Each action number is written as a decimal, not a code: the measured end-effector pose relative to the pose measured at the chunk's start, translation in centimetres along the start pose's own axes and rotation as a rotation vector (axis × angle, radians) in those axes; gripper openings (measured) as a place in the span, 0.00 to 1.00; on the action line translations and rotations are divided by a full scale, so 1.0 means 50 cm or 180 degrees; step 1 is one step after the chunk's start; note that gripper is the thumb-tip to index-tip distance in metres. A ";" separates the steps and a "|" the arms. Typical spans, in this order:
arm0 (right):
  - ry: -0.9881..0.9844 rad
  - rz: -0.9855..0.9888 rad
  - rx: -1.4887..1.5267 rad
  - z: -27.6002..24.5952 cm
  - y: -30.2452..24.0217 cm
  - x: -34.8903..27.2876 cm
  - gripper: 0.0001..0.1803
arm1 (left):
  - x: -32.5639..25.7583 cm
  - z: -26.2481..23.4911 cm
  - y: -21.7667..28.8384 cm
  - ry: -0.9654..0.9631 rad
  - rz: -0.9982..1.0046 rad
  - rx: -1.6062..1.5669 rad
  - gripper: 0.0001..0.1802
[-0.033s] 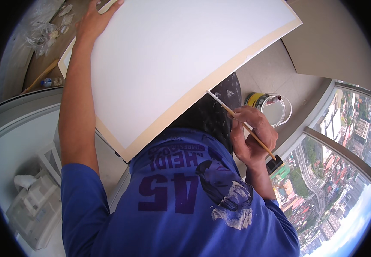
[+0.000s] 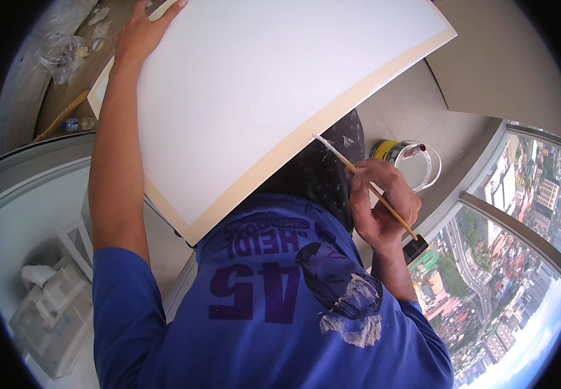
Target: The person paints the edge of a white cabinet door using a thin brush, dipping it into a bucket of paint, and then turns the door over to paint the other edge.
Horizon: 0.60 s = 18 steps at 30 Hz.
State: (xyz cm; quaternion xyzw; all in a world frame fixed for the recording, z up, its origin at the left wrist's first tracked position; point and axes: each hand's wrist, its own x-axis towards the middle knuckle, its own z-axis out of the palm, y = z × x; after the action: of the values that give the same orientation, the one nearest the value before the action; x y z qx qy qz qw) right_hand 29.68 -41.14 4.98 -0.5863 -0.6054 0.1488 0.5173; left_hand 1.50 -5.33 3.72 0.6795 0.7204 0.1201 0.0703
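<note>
A large white panel [image 2: 261, 71] with a beige border lies tilted across my lap. At its far left edge, near the top of the view, my left hand [image 2: 143, 34] grips the panel, the thumb lying on the edge and the fingertips partly cut off by the picture's rim. My right hand [image 2: 384, 201] pinches a thin paintbrush [image 2: 379, 193] with a wooden handle. White paint coats the brush's tip, which touches the beige border along the near right edge. Small white marks show on that edge farther up.
An open paint bucket [image 2: 400, 154] with a white handle stands on the floor at right, a brush or similar tool across its rim. Beyond it curve a window frame [image 2: 520, 236] and a beige wall panel [image 2: 504, 52]. Clear plastic wrapping [image 2: 63, 55] lies at far left.
The brush tip has shifted very slightly up against the panel's border. My left hand and the panel have stayed in place.
</note>
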 end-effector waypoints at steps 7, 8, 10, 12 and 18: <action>0.0158 0.0066 0.0054 -0.004 0.009 -0.001 0.08 | -0.005 -0.007 0.011 0.0003 0.0058 -0.0109 0.54; 0.0114 0.0038 0.0042 -0.002 0.006 -0.001 0.08 | 0.003 0.006 0.006 0.0073 0.0090 -0.0128 0.54; 0.0010 -0.0025 0.0067 0.001 0.000 -0.001 0.08 | 0.026 0.029 -0.024 0.0213 0.0240 -0.0095 0.57; 0.0137 0.0055 -0.0080 0.001 0.013 0.000 0.08 | 0.049 0.041 -0.064 0.0340 0.0486 -0.0014 0.63; 0.0264 0.0082 0.0055 -0.006 0.026 0.007 0.08 | 0.058 0.047 -0.067 0.0273 0.0391 0.0013 0.63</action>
State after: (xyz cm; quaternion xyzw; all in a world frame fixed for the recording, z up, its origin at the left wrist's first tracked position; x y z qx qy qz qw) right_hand 30.72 -40.60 4.24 -0.5952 -0.5746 0.1362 0.5450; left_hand -1.29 -2.44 0.76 0.7168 0.6799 0.1517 0.0305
